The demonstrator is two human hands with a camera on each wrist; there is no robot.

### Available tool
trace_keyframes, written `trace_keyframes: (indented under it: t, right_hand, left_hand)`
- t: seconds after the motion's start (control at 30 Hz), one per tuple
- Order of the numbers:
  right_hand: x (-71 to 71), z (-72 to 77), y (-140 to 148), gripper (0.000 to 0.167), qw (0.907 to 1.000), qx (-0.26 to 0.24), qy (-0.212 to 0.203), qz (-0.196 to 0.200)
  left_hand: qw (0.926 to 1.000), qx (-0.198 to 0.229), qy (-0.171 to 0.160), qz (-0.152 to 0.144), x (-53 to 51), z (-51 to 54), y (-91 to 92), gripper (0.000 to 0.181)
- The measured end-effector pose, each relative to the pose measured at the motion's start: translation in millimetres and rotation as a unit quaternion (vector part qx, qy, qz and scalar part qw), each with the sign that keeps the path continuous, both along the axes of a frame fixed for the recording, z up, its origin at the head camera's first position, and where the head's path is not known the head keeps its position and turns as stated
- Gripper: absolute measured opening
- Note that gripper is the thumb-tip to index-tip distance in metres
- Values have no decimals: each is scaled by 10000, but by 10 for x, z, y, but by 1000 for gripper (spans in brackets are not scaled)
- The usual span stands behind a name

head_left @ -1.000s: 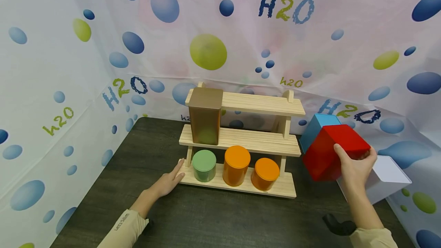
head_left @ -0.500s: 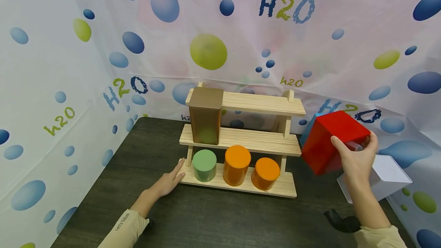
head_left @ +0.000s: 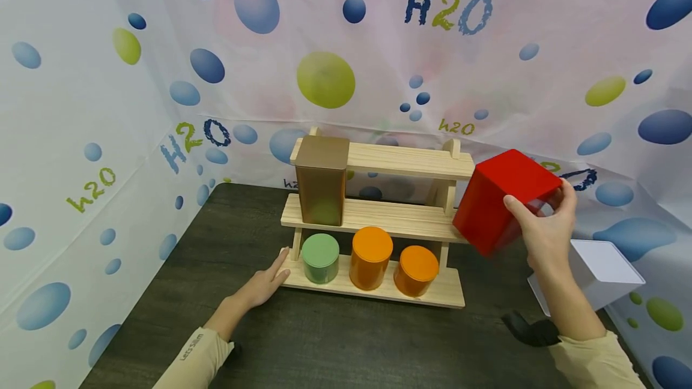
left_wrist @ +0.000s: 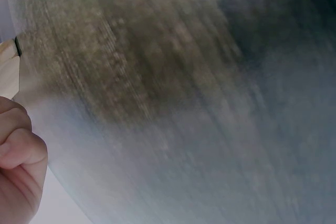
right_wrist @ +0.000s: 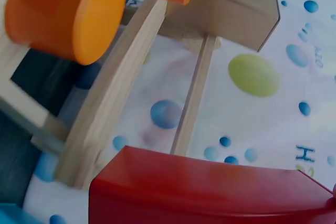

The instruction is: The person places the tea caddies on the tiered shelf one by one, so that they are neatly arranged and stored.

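Note:
The right hand grips a red box between thumb and fingers, tilted in the air at the right end of the wooden shelf. In the right wrist view the red box lies across the bottom, below the shelf boards. The left hand touches the lower left end of the shelf with its fingers extended. A brown tin stands on the middle board. On the bottom board are a green canister, a tall orange canister and a shorter orange canister.
A white box lies on the dark table at the right, beside the right forearm. Part of a blue box shows at the lower left of the right wrist view. Patterned sheets hang behind and at both sides.
The right hand has moved the red box up and to the left, to the shelf's right end. In the head view the red box now covers the blue box. The left hand stays in place.

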State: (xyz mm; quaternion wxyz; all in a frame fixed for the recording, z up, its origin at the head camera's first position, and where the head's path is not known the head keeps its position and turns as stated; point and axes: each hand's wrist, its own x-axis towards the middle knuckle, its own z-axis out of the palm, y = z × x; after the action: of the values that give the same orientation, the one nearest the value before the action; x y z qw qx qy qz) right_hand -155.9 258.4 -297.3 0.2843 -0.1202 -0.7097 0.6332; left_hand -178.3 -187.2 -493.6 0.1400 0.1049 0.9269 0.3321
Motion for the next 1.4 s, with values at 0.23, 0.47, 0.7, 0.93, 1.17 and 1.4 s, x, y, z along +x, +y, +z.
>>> trace_keyframes:
  t: [0.23,0.47,0.7,0.93,1.17,1.4]
  right_hand:
    - [-202,32,-246,70,9951,378,374,833]
    - [-381,-58,-479,69,9851,457,296,1632]
    - [-564,-155,-682,70,9749,440,234,2168]
    - [-694,-264,-822,68,9623,293,277,2691]
    - [-770,-305,-898,72,9566,232,139,2902]
    - [-868,-268,-951,73,9415,468,175,3332]
  left_hand:
    - [10000,-30,-29,25,-19,-27,-5,61]
    - [10000,-43,-63,57,-24,-65,-1,60]
    - [10000,0,-49,63,-29,-83,-3,60]
    - [9999,54,-69,71,-24,-110,1,60]
    - [9999,89,-32,55,-13,-87,3,59]
    - [9999,118,22,73,-28,-76,-10,60]
